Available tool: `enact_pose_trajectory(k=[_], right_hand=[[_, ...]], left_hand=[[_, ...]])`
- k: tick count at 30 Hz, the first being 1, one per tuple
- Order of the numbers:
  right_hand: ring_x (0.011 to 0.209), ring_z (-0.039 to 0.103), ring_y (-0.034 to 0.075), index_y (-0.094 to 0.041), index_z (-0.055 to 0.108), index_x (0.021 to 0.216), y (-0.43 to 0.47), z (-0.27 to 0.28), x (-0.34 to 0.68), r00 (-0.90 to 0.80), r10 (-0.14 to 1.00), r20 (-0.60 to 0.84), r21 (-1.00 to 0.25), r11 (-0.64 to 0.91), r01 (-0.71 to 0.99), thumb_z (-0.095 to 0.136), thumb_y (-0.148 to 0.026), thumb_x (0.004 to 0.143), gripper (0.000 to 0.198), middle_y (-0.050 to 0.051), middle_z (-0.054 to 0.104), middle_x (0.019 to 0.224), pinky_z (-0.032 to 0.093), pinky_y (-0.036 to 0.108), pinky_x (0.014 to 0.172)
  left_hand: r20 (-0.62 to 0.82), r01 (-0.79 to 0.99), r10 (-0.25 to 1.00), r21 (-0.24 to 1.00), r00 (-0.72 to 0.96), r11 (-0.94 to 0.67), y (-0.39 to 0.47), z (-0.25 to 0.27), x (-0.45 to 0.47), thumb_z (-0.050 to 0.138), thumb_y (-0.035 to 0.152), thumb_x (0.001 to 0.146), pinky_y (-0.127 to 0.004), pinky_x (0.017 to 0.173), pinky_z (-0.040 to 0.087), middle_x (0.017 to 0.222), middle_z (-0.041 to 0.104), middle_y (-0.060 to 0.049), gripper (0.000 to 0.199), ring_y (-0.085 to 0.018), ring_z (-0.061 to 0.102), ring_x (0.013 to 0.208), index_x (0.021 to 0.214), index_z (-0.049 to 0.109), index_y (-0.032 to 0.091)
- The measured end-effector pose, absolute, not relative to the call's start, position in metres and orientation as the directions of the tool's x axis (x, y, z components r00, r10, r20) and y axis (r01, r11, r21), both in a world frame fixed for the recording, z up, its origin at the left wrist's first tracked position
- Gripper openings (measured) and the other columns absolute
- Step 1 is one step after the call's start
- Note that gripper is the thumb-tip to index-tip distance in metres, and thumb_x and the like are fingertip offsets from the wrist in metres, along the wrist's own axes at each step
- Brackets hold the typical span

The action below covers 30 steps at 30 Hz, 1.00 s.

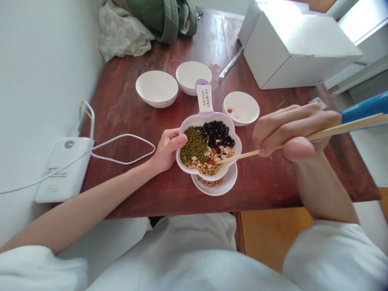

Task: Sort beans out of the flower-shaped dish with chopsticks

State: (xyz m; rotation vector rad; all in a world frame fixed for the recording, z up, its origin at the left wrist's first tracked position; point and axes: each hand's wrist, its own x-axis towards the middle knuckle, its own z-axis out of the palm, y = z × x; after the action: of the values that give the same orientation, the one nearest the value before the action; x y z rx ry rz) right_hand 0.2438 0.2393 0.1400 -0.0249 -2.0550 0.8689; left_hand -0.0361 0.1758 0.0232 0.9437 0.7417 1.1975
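Note:
My left hand (168, 149) grips the left rim of a white, lilac-edged, flower-shaped dish (238, 141) with a labelled handle. Green mung beans (194, 147), black beans (216, 133) and yellow soybeans (207, 169) lie inside it, mixed with pale seeds and a few red pieces. In my right hand (294, 129) are wooden chopsticks (251, 154), closed around by the fingers, their tips among the yellow beans near a red piece. Partly hidden under the dish is a small white bowl (232, 184) holding more yellow beans.
Two white bowls (157, 89) (194, 76) stand behind the dish; a third bowl (241, 107) holds a red piece. A white box (287, 48), green bag (166, 18) and cloth (124, 30) occupy the back. At left, a white power bank (65, 167) trails a cable (130, 163).

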Motion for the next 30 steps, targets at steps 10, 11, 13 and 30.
enact_pose_trajectory(k=[10, 11, 13, 30], right_hand=[[0.051, 0.071, 0.016, -0.016, 0.081, 0.071, 0.268, 0.130, 0.235, -0.733, 0.325, 0.597, -0.725, 0.610, -0.320, 0.076, -0.047, 0.110, 0.051, 0.008, 0.076, 0.064, 0.052, 0.025, 0.046], [0.050, 0.070, 0.016, -0.016, 0.081, 0.070, 0.269, 0.129, 0.236, -0.733, 0.337, 0.591, -0.734, 0.601, -0.315, 0.075, -0.048, 0.111, 0.052, 0.008, 0.075, 0.063, 0.051, 0.025, 0.045], [0.048, 0.068, 0.014, -0.014, 0.080, 0.068, 0.270, 0.130, 0.238, -0.720, 0.344, 0.602, -0.730, 0.601, -0.324, 0.074, -0.047, 0.112, 0.054, 0.008, 0.074, 0.062, 0.049, 0.024, 0.044], [0.036, 0.058, 0.010, -0.016, 0.082, 0.063, 0.275, 0.107, 0.236, -0.697, 0.523, 0.491, -0.862, 0.409, -0.300, 0.076, -0.049, 0.109, 0.057, 0.008, 0.074, 0.056, 0.038, 0.020, 0.032]], left_hand=[[-0.003, -0.415, 0.979, 0.906, 0.206, 0.090, 0.175, 0.027, -0.037, 0.094, 0.077, 0.075, -0.043, 0.072, 0.071, 0.079, 0.083, -0.010, 0.058, -0.040, 0.087, 0.096, 0.086, 0.082, 0.021], [0.000, -0.414, 0.978, 0.906, 0.208, 0.088, 0.175, 0.028, -0.036, 0.094, 0.076, 0.075, -0.044, 0.074, 0.072, 0.078, 0.082, -0.009, 0.057, -0.040, 0.087, 0.095, 0.085, 0.082, 0.021], [0.009, -0.420, 0.979, 0.904, 0.204, 0.079, 0.175, 0.030, -0.035, 0.094, 0.074, 0.076, -0.046, 0.078, 0.073, 0.076, 0.082, -0.009, 0.055, -0.039, 0.087, 0.094, 0.084, 0.082, 0.021], [0.050, -0.432, 0.986, 0.902, 0.157, 0.023, 0.177, 0.032, -0.031, 0.095, 0.071, 0.076, -0.046, 0.089, 0.073, 0.082, 0.080, -0.010, 0.055, -0.040, 0.085, 0.107, 0.076, 0.077, 0.019]])
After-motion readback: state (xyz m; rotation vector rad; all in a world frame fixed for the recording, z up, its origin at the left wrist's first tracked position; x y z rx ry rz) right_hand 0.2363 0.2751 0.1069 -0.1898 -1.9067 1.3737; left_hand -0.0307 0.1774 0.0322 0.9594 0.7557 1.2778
